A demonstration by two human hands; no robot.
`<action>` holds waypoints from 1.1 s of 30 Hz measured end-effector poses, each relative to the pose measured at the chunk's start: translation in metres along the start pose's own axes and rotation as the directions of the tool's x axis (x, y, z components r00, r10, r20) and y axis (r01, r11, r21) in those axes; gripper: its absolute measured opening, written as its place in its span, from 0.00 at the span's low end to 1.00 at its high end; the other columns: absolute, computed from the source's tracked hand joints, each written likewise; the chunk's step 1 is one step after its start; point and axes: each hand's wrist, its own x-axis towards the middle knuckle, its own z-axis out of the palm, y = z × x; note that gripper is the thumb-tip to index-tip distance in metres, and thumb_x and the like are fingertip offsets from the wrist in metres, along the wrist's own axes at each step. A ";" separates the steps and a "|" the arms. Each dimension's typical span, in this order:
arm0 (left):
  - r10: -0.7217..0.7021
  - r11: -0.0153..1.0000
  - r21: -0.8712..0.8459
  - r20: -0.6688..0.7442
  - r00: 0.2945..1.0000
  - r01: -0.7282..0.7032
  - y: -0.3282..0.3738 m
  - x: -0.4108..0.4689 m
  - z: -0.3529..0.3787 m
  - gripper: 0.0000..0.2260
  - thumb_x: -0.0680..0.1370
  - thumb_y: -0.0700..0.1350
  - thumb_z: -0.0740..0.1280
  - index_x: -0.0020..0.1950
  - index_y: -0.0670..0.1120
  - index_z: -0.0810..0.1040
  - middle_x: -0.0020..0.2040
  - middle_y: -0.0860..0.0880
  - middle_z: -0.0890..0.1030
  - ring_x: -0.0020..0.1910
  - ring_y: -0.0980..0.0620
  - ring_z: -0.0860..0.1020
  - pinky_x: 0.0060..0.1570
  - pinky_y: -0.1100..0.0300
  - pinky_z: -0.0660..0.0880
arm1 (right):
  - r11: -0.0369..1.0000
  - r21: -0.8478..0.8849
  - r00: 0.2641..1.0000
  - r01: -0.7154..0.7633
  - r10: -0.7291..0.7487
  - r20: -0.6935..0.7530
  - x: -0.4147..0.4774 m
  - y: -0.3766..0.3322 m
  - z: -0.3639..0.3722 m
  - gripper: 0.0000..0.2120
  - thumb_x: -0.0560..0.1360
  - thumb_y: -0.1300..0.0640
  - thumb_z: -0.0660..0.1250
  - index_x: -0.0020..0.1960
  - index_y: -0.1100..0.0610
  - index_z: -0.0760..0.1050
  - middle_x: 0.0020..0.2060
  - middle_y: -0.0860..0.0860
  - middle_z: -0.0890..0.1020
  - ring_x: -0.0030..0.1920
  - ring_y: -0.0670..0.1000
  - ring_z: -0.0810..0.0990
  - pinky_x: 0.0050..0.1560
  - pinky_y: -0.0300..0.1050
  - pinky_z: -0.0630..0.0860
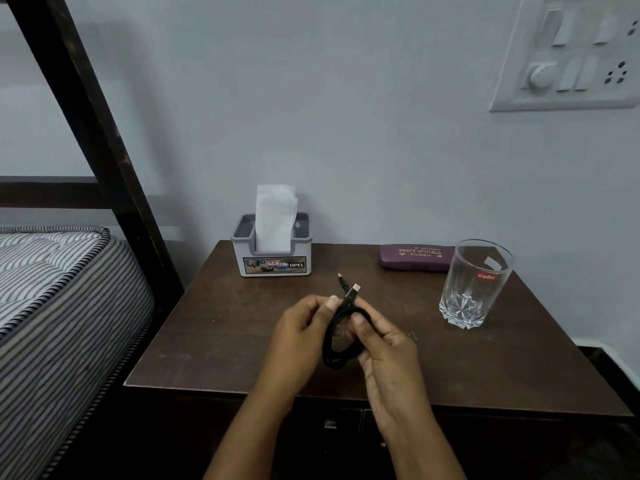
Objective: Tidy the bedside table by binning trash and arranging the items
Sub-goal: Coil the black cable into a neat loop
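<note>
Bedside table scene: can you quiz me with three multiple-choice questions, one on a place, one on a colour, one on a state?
1. Where does the glass stand on the table?
A) right side, by the spectacle case
B) left corner
C) centre

2. What colour is the spectacle case?
A) green
B) maroon
C) white

3. The cable is:
A) plugged into the wall
B) lying flat on the table
C) looped and held in both hands

Answers: 1 A, it stands at the right, just in front of the case's end; 2 B, its lid is maroon with gold lettering; 3 C, the left hand and right hand pinch the black loop, both plugs free.
</note>
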 end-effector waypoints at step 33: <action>-0.196 0.924 -0.295 0.183 0.963 0.244 0.004 -0.003 -0.009 0.13 0.74 0.38 0.67 0.58 0.44 0.77 0.52 0.44 0.83 0.50 0.50 0.81 0.57 0.55 0.76 | 0.982 0.129 0.988 -0.138 0.127 0.088 0.003 -0.007 -0.009 0.10 0.76 0.66 0.62 0.55 0.64 0.78 0.46 0.59 0.84 0.40 0.48 0.82 0.41 0.39 0.81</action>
